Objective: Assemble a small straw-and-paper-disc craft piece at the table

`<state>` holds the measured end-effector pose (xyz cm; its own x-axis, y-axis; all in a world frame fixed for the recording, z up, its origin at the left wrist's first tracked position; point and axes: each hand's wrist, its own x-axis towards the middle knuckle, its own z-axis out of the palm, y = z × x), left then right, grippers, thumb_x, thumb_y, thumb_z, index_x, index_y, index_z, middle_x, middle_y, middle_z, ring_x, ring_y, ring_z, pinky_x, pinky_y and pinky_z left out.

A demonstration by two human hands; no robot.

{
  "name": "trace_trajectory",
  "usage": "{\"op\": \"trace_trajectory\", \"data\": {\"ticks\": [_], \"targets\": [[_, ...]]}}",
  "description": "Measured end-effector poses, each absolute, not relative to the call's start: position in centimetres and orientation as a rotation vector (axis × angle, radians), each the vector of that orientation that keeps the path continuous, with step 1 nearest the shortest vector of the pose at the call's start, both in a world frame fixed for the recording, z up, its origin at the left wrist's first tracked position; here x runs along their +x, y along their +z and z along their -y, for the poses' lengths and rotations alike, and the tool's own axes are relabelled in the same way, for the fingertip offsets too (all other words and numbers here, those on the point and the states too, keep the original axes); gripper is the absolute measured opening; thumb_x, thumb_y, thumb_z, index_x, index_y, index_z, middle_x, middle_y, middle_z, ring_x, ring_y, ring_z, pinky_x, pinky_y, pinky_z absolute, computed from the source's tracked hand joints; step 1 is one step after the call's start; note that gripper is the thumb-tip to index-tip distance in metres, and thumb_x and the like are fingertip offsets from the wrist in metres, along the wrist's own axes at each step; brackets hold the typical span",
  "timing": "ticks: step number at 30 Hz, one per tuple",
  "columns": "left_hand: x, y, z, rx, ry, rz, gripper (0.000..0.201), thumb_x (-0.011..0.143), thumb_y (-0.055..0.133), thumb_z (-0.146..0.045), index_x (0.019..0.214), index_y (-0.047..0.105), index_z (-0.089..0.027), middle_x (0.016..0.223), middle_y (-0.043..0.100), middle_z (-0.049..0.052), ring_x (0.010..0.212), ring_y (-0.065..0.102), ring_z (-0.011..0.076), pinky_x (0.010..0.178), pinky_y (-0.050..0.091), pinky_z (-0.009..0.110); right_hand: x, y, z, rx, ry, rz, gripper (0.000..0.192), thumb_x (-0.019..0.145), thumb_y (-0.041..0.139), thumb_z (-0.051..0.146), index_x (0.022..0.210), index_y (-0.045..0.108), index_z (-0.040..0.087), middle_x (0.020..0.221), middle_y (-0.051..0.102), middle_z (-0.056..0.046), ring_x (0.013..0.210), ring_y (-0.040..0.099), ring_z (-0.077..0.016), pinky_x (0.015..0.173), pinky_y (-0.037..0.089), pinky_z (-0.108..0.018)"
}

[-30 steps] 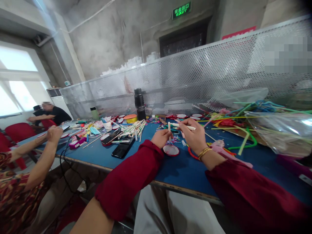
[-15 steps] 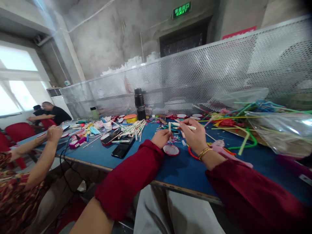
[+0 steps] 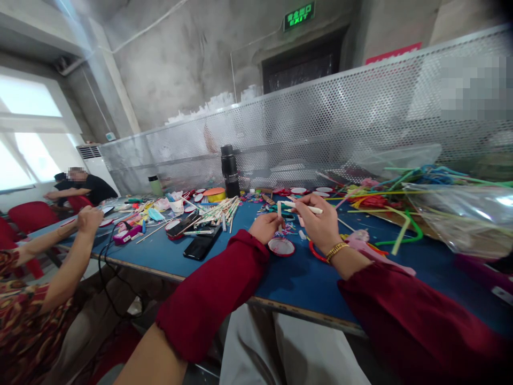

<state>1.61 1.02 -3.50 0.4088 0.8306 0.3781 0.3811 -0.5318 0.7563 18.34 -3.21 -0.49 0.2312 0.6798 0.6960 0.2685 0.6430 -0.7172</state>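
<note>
Hands in dark red sleeves work over a blue worktop (image 3: 288, 278). The left hand (image 3: 263, 226) is curled shut around a short pale stick (image 3: 279, 209), which stands upright out of the fist. The right hand (image 3: 318, 224), with a gold bracelet (image 3: 335, 250) at the wrist, pinches a thin white stick (image 3: 301, 207) between thumb and fingers; that stick lies nearly level, its tip pointing left, just above and beside the upright one. Directly below the hands a small round red-rimmed disc (image 3: 281, 247) lies flat on the worktop. To the left sit two black phones (image 3: 200, 247) and a loose heap of pale sticks (image 3: 218, 210), with a tall black flask (image 3: 230, 171) standing upright behind them. To the right lie coloured bendy straws (image 3: 404, 227) and a clear plastic bag (image 3: 465, 216). A perforated metal screen (image 3: 340, 123) runs along the far edge. At far left another person's arm (image 3: 70, 251) rests on the worktop edge.
</note>
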Motion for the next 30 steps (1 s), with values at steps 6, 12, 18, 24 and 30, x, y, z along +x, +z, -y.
{"op": "trace_trajectory", "data": {"ticks": [6,12,18,24,30], "targets": [[1.63,-3.23,-0.72,2.090,0.998,-1.071,0.035,0.100,0.046,-0.036,0.084,0.069,-0.014,0.072,0.059,0.001,0.069,0.050,0.0135,0.068,0.039,0.026,18.26,-0.45,3.35,-0.887,0.337,1.350,0.016,0.086,0.063,0.033,0.074,0.064,0.023,0.067,0.066,-0.001,0.066,0.064,-0.0198,0.058,0.044,-0.033],[1.72,-2.78,-0.20,2.099,0.988,-1.096,0.035,0.100,0.047,-0.035,0.083,0.068,-0.014,0.069,0.057,0.001,0.068,0.050,0.0137,0.067,0.039,0.026,18.34,-0.41,3.35,-0.903,0.305,1.367,0.017,0.086,0.063,0.034,0.074,0.065,0.022,0.068,0.067,-0.002,0.066,0.064,-0.0194,0.061,0.045,-0.033],[1.70,-2.99,-0.40,2.102,0.998,-1.062,0.034,0.100,0.047,-0.034,0.083,0.068,-0.014,0.069,0.055,0.000,0.067,0.048,0.0128,0.066,0.037,0.025,18.35,-0.46,3.24,-0.895,0.327,1.370,0.016,0.086,0.063,0.034,0.075,0.064,0.023,0.069,0.068,-0.002,0.066,0.063,-0.0193,0.061,0.044,-0.033],[1.63,-3.10,-0.61,2.104,0.981,-1.077,0.034,0.101,0.047,-0.035,0.086,0.069,-0.014,0.071,0.059,0.001,0.068,0.050,0.0133,0.067,0.040,0.025,18.27,-0.55,3.16,-0.887,0.331,1.370,0.017,0.086,0.064,0.035,0.074,0.064,0.022,0.069,0.068,-0.002,0.067,0.064,-0.0192,0.062,0.045,-0.033],[1.64,-3.12,-0.65,2.106,0.990,-1.070,0.033,0.100,0.047,-0.034,0.085,0.069,-0.015,0.072,0.060,0.001,0.070,0.051,0.0133,0.068,0.040,0.025,18.30,-0.59,3.09,-0.875,0.334,1.377,0.016,0.085,0.064,0.034,0.075,0.065,0.022,0.068,0.067,-0.002,0.066,0.062,-0.0191,0.062,0.044,-0.033]]}}
